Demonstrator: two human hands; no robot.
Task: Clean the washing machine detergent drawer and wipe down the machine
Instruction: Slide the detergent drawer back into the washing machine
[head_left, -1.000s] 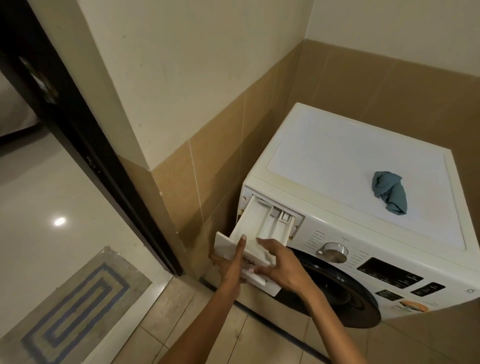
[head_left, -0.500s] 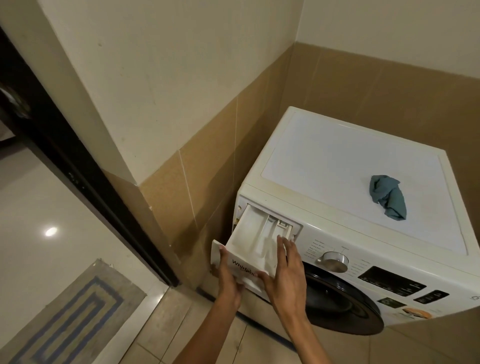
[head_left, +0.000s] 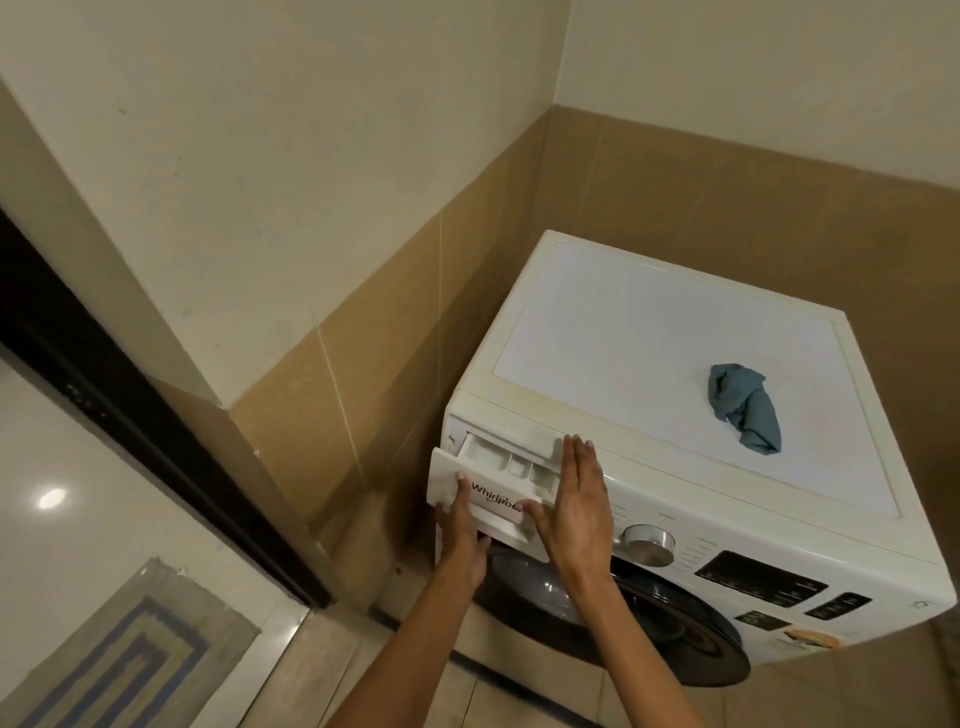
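Observation:
The white front-loading washing machine (head_left: 649, 332) stands in the corner. Its detergent drawer (head_left: 493, 486) sticks out a short way at the top left of the front, compartments partly showing. My left hand (head_left: 462, 540) grips the drawer's front panel from below, thumb on its face. My right hand (head_left: 576, 504) lies flat against the drawer's right end, fingers straight and reaching up to the machine's top edge, thumb on the panel. A crumpled teal cloth (head_left: 745, 408) rests on the machine's top, right of centre.
Tan tiled walls close in on the machine's left and back. A silver dial (head_left: 649, 543) and dark display (head_left: 758, 577) sit right of the drawer, above the round dark door (head_left: 613, 613). A dark door frame (head_left: 156, 441) and patterned mat (head_left: 130, 660) lie to the left.
The drawer has slid most of the way back into the machine. My right hand moved from the drawer's front to flat against its right end. The camera came closer.

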